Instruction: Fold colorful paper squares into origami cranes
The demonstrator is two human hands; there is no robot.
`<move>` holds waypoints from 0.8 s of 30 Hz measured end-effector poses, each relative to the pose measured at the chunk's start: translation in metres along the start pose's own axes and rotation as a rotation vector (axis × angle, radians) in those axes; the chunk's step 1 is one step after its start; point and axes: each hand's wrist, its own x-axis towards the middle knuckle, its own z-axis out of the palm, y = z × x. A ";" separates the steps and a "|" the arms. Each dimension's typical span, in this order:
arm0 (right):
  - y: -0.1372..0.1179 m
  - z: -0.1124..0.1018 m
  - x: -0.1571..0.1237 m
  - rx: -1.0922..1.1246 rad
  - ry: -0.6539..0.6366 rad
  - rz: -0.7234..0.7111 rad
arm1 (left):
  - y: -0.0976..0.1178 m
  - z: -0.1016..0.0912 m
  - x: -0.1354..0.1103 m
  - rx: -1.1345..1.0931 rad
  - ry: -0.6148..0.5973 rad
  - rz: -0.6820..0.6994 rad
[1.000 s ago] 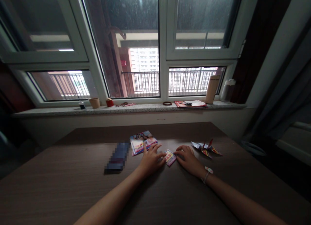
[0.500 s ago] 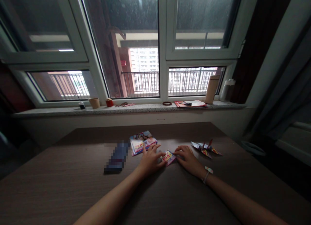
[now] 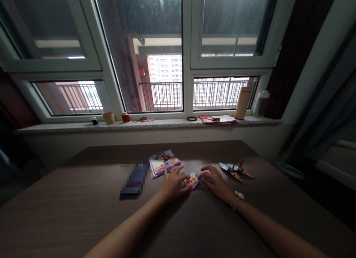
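Observation:
A small folded piece of printed paper [image 3: 192, 180], showing red digits on yellow, lies on the table between my hands. My left hand [image 3: 172, 183] rests at its left side, thumb and forefinger on the paper and the other fingers spread toward a stack of printed sheets [image 3: 164, 164]. At the right corner of the paper, my right hand [image 3: 214, 182] has its thumb and bent fingers touching the edge. Beyond that hand sit folded paper cranes [image 3: 235, 170] with pointed wings.
A dark pixelated object [image 3: 134, 180] lies left of the stack on the brown table [image 3: 83, 213]. On the windowsill [image 3: 172, 124] stand a paper cup [image 3: 108, 118], a red spool [image 3: 125, 117], scissors [image 3: 215, 119] on red sheets, a tan flask [image 3: 243, 102] and a clear bottle [image 3: 260, 104].
My right fingers have lifted and bent slightly at the paper's right edge. The paper has shifted a little and its right side looks narrower. My left hand has barely moved.

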 end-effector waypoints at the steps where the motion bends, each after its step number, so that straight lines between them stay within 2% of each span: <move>1: 0.000 0.000 0.000 0.012 -0.003 0.006 | 0.001 0.000 0.000 -0.010 -0.010 -0.005; 11: 0.000 0.007 0.009 0.033 -0.071 0.118 | 0.019 0.001 -0.006 -0.076 -0.066 -0.032; 17: 0.002 0.014 0.011 -0.034 -0.079 0.125 | 0.017 0.001 -0.006 -0.091 -0.082 -0.031; 24: -0.004 0.014 0.011 -0.063 -0.089 0.164 | 0.014 -0.001 -0.004 -0.137 -0.153 -0.058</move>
